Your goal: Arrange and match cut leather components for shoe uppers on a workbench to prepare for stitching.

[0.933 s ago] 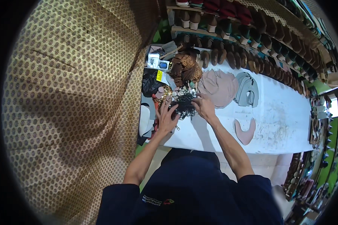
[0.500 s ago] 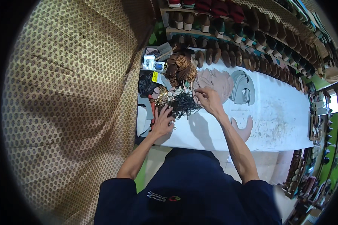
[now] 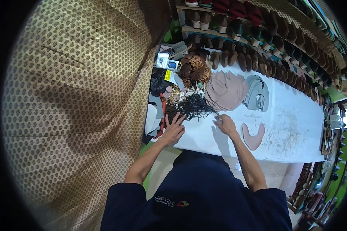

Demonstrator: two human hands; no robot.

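The left hand (image 3: 174, 130) lies flat, fingers spread wide, on the tangle of black cords (image 3: 194, 107) near the worktop's (image 3: 293, 127) left edge. The right hand (image 3: 224, 124) pinches something tiny just beside the tangle, near the front edge.

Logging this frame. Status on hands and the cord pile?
Left hand flat on bench, fingers at black cord tangle. Right hand pinching something small beside it. Pink cut piece lies clear, right.

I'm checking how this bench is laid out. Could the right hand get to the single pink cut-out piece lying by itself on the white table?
Probably yes. The pink cut-out piece lies flat just to the right of the right hand, with only bare white table between them and nothing on top of it.
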